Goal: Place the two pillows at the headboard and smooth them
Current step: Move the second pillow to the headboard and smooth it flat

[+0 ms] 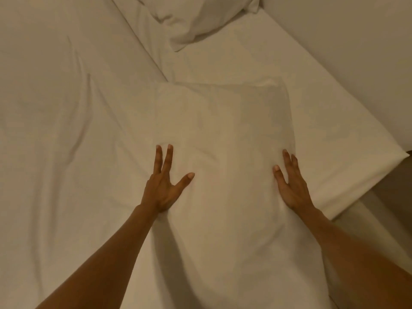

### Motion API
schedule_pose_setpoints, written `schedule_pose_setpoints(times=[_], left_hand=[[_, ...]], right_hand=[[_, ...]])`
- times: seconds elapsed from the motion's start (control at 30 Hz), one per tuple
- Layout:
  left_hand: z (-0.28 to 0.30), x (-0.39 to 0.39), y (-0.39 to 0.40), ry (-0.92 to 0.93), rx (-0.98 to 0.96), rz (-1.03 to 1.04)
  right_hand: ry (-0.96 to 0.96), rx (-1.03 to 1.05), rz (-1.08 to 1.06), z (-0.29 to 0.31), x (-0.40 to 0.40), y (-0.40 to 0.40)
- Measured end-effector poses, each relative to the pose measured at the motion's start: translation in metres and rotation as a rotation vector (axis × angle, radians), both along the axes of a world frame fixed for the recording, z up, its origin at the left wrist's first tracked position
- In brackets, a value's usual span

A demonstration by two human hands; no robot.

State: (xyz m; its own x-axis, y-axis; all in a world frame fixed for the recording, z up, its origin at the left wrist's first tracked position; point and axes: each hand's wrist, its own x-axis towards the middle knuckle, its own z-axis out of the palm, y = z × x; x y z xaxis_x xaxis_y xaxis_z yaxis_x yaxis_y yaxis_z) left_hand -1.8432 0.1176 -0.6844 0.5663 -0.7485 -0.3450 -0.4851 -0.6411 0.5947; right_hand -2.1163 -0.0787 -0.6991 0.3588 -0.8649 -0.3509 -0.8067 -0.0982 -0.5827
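A white pillow [225, 134] lies flat on the bed in the middle of the view, running toward me. My left hand [163, 186] rests palm down on its left side with fingers spread. My right hand [292, 186] presses palm down along its right edge, fingers apart. Neither hand grips the fabric. A second white pillow [200, 16], rumpled, lies at the top of the view against the pale headboard panel [356, 52].
A creased white duvet [55, 130] covers the bed's left part. The white fitted sheet [278, 70] shows to the right, with the mattress corner [396, 155] at the right edge and dark floor beyond it.
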Motion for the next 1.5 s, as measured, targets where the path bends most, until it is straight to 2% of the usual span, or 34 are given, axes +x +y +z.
schedule_pose_setpoints(times=[0.27,0.4,0.6,0.9,1.1,1.5], left_hand=[[0.027,-0.010,-0.008,-0.098,0.031,-0.175],[0.029,-0.014,-0.008,-0.115,0.129,-0.260],[0.012,-0.006,-0.011,-0.048,0.231,-0.245],[0.039,-0.015,-0.011,0.015,0.138,-0.224],[0.081,-0.026,-0.020,0.002,0.117,-0.252],[0.194,-0.067,-0.076,-0.051,0.020,-0.204]], right_hand=[[-0.074,-0.005,0.128,0.038,0.011,0.014],[0.023,-0.036,0.270,0.039,0.013,0.022],[0.091,0.038,0.257,0.028,0.016,0.019],[0.041,-0.134,0.288,0.045,0.016,0.022],[0.047,-0.187,0.310,0.086,0.011,0.013],[0.081,-0.237,0.327,0.227,-0.014,-0.058]])
